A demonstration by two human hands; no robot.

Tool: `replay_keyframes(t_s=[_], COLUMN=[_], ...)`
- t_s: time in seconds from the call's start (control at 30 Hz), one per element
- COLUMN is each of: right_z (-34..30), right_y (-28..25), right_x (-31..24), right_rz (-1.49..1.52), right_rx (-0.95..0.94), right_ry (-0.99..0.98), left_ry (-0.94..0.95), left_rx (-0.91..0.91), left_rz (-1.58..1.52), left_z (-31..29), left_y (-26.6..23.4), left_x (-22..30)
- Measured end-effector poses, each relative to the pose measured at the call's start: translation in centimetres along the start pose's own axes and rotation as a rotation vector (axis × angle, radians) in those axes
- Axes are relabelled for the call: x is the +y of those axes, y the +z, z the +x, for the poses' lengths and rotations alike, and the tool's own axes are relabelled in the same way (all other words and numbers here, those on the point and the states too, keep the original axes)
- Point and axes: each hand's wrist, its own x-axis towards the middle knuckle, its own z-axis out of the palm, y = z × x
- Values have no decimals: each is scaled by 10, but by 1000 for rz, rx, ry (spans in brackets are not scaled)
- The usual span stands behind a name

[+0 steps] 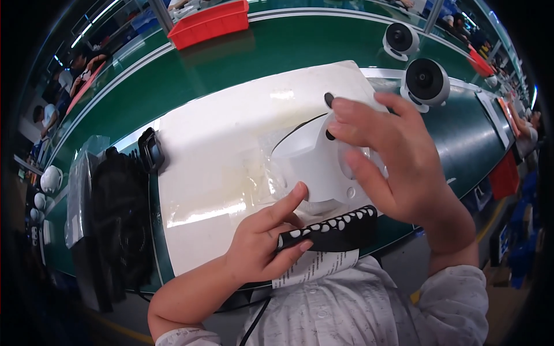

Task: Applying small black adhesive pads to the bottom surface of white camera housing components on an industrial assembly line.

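Note:
My left hand point(259, 239) grips a curved black sheet point(346, 229) between thumb and fingers. White ovals run in a row along its upper edge. The left index finger is stretched out against a glossy white housing point(306, 167), which lies on clear plastic film on the white board. Over the housing's right side is my right hand point(386, 150), its thumb apart from its fingers. Two small black oval pads show at the right fingertips, an upper pad point(329, 100) and a lower pad point(330, 134). Whether the fingertips touch the pads or only hide part of them is unclear.
A large white board point(202, 150) covers the green bench point(277, 46). Two round white cameras point(426, 82) with black fronts stand at the far right. At left lie a black bag point(118, 213) and a dark strapped object point(151, 151). A red bin point(210, 24) sits at the back.

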Motion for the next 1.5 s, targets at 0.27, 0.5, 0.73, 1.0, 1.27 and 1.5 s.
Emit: replay_keyframes(t_s=[0.27,0.5,0.73,1.0,1.27,1.5], right_z=[-32,-45,-55,-64,-87,-95], right_y=[13,28,14,15,42,50], right_x=[2,-12,-27,-24,-20,-31], right_rz=[167,440,-254,-42,138,535], right_rx=[134,148,-25,15,377,223], right_ry=[200,372,157,228,69,292], left_ry=[-54,-56,-57,-22,-16,154], left_rx=[-10,-87,-70,-32,37,-9], left_rz=[-21,-30,-9,-15,-51,4], left_z=[0,-1,0,1,-6,-2], left_y=[0,-3,-2,-2,-1,-2], left_x=[3,1,0,1,4,9])
